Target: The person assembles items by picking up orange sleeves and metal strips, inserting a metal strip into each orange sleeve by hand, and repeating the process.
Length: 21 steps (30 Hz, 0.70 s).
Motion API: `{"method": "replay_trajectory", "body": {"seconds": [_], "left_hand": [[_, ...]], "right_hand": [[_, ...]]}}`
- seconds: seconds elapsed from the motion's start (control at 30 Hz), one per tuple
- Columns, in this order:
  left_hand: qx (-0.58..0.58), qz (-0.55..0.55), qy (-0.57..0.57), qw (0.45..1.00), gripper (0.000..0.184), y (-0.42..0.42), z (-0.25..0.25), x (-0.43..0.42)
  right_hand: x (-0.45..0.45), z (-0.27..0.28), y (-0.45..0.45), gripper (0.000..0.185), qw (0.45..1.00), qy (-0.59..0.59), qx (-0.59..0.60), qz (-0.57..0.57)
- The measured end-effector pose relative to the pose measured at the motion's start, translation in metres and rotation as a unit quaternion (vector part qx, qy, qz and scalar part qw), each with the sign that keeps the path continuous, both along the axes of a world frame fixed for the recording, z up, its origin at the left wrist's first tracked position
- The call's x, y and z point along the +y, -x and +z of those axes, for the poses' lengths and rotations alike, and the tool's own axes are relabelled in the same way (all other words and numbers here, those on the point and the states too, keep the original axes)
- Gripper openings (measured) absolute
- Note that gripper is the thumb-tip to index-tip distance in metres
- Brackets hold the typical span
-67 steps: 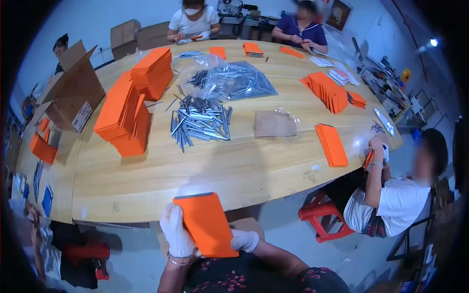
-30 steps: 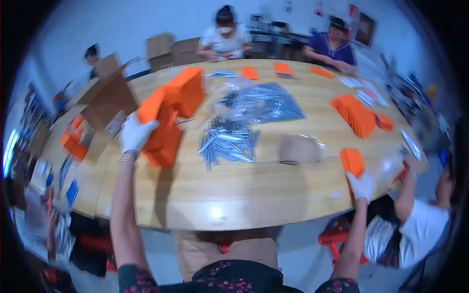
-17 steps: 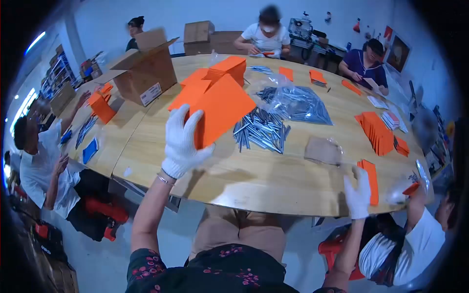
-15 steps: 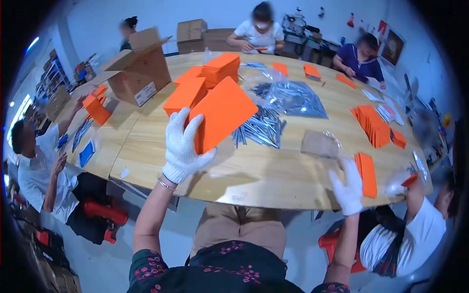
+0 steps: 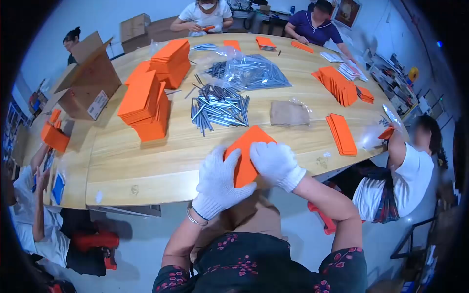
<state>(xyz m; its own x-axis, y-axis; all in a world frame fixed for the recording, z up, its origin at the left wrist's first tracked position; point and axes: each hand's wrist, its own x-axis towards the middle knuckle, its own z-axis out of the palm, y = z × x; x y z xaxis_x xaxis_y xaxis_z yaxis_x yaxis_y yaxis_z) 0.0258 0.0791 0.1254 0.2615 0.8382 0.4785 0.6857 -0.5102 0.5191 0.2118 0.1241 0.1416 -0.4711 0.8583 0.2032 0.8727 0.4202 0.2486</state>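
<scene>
A flat orange rectangular piece [image 5: 244,163] is held tilted over the table's near edge, between my two white-gloved hands. My left hand [image 5: 218,178] grips it from the left, with the thumb low and the fingers along its side. My right hand [image 5: 277,163] is closed against its right side, fingers curled; whether anything small is inside that fist is hidden. Just beyond lies a pile of thin metal rods [image 5: 220,110]. Tall stacks of similar orange pieces [image 5: 141,100] stand to the left of the rods.
A clear bag of metal rods [image 5: 259,71] and a brown packet [image 5: 289,113] lie farther back. Orange pieces [image 5: 341,134] rest at the right, with a fanned row [image 5: 337,85] beyond. An open cardboard box [image 5: 90,80] stands at left. Several people sit around the table [image 5: 146,171].
My left hand has brought the orange piece down and toward me from beside the stacks. My right hand has left the orange pieces at the right and moved in onto it.
</scene>
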Motion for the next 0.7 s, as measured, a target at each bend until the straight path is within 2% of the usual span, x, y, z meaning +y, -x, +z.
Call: {"method": "replay_trajectory", "body": {"seconds": [0.07,0.13,0.17,0.2,0.23,0.3,0.33,0.4,0.57,0.7], "left_hand": [[-0.058,-0.016,0.004,0.998,0.081,0.003,-0.003,0.01],[-0.138,-0.009,-0.086,0.987,0.073,0.015,0.0,0.018],[-0.146,-0.012,-0.079,0.986,0.073,0.022,-0.008,0.021],[-0.207,0.008,-0.029,0.978,0.068,0.029,-0.02,0.021],[-0.265,0.028,0.021,0.964,0.063,0.037,-0.032,0.02],[-0.285,0.009,0.12,0.951,0.048,0.047,-0.066,0.022],[-0.285,0.004,0.126,0.95,0.048,0.051,-0.071,0.022],[-0.187,-0.051,0.079,0.978,0.039,0.052,-0.077,0.027],[-0.214,-0.099,0.127,0.963,0.033,0.054,-0.079,0.035],[-0.177,-0.125,0.115,0.97,0.032,0.054,-0.078,0.037]], "right_hand": [[0.014,-0.003,-0.008,0.011,0.988,0.125,-0.049,-0.077],[0.031,-0.005,-0.045,0.018,0.998,-0.046,0.046,0.011],[0.044,-0.008,-0.059,0.022,0.978,-0.086,0.187,-0.02],[0.059,-0.013,-0.074,0.025,0.936,-0.126,0.324,-0.051],[0.077,-0.015,-0.093,0.033,0.892,-0.092,0.408,-0.172],[0.105,-0.013,-0.117,0.039,0.794,-0.069,0.524,-0.299],[0.118,-0.019,-0.133,0.039,0.794,-0.069,0.521,-0.306],[0.145,-0.043,-0.159,0.042,0.776,-0.087,0.487,-0.39],[0.171,-0.089,-0.166,0.047,0.798,-0.116,0.496,-0.323],[0.172,-0.074,-0.161,0.047,0.772,-0.091,0.51,-0.368]]}}
